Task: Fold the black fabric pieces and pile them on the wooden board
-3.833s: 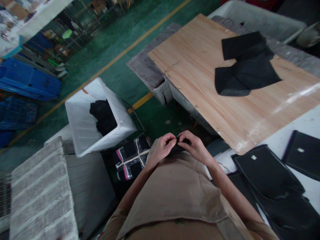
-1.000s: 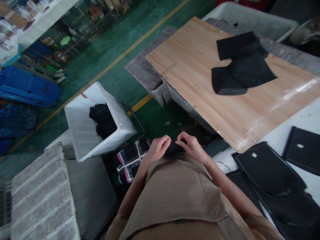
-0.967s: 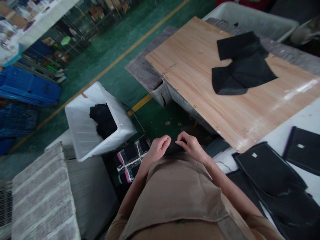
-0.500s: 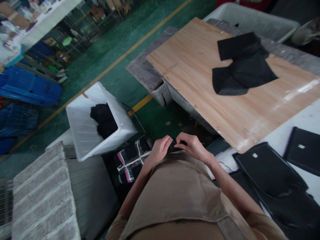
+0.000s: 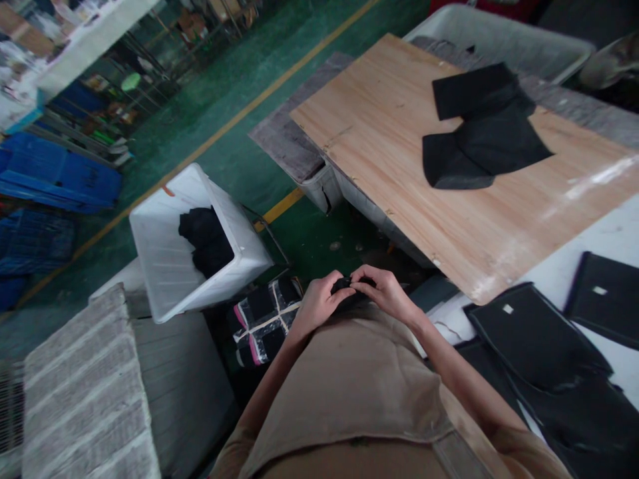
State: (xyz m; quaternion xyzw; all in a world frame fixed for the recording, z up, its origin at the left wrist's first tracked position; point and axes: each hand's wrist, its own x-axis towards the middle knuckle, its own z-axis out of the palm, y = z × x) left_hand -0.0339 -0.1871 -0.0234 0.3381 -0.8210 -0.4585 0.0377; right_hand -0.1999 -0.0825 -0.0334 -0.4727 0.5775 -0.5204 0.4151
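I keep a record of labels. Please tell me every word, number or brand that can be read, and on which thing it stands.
No text can be read.
White patch on the black piece nearer the wooden board: too small.
White patch on the black piece at the right edge: too small.
Marks on the blue crate: too blurred.
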